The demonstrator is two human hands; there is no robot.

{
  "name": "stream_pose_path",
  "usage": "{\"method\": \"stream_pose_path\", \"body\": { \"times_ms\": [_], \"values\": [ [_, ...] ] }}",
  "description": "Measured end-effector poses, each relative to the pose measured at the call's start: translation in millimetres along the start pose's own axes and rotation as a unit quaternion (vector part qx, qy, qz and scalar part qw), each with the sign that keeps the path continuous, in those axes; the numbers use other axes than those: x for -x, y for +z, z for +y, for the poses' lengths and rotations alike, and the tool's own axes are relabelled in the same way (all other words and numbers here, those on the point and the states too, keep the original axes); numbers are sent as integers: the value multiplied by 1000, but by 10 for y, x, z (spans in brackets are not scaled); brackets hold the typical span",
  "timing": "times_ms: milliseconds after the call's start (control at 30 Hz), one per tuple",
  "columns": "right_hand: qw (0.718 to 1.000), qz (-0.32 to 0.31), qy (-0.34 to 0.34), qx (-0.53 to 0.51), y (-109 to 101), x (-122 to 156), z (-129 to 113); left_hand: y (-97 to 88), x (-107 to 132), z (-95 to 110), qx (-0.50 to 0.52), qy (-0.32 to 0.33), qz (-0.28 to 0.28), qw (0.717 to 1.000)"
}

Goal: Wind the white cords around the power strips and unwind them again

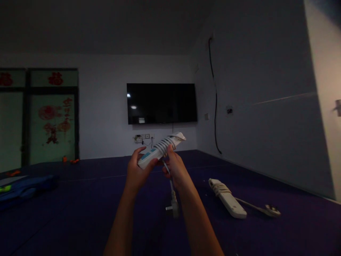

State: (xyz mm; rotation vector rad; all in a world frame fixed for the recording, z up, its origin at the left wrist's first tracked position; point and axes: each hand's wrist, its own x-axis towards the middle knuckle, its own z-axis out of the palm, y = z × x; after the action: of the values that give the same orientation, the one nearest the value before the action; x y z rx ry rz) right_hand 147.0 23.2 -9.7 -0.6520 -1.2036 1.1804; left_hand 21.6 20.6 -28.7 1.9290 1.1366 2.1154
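A white power strip [149, 157] with blue patches is held up in front of me, tilted with its far end raised to the right. Its white cord [164, 144] is wound several times around that far half. My left hand [137, 170] grips the lower left end, thumb on the near side. With my right hand [173, 165] I hold the strip at the wound cord, thumb pressed against the coils. Below my right hand the loose cord end hangs down with its plug [174, 208]. Some of my right fingers are hidden behind the strip and cord.
A second white power strip [230, 202], cord wrapped around one end, lies on the dark blue surface [87, 213] at right, its plug [272, 210] beside it. Blue cloth [29, 188] lies at left. A television [162, 104] hangs on the far wall; a black cable [215, 103] runs down the right wall.
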Motion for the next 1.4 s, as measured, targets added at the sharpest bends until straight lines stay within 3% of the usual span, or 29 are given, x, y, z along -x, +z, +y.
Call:
{"method": "stream_pose_path", "body": {
  "times_ms": [267,600,733,867,933,1000,1100,1200,1400],
  "values": [
    [1000,12,-29,-4,-84,-27,11,-5,6,-55,-56,63,-53,995],
    [998,37,-47,-9,-73,-20,2,19,-13,-128,-111,168,-37,979],
    [998,40,-55,-16,-71,0,-17,21,-7,-96,-67,106,-41,991],
    [998,38,-51,-21,-82,7,-38,26,-16,-60,54,-21,-47,997],
    [998,35,-47,-25,-90,-1,-39,26,-22,-28,156,-111,-62,980],
    [998,32,-45,-27,-98,-14,-30,25,-27,14,253,-207,-95,940],
    [998,25,-51,-19,-102,-34,-5,36,-27,78,309,-307,-128,891],
    [998,23,-55,-15,-92,-44,22,69,-18,125,306,-317,-95,893],
    [997,27,-43,-52,-40,-38,45,149,16,160,265,-225,-16,937]
  ]
}}
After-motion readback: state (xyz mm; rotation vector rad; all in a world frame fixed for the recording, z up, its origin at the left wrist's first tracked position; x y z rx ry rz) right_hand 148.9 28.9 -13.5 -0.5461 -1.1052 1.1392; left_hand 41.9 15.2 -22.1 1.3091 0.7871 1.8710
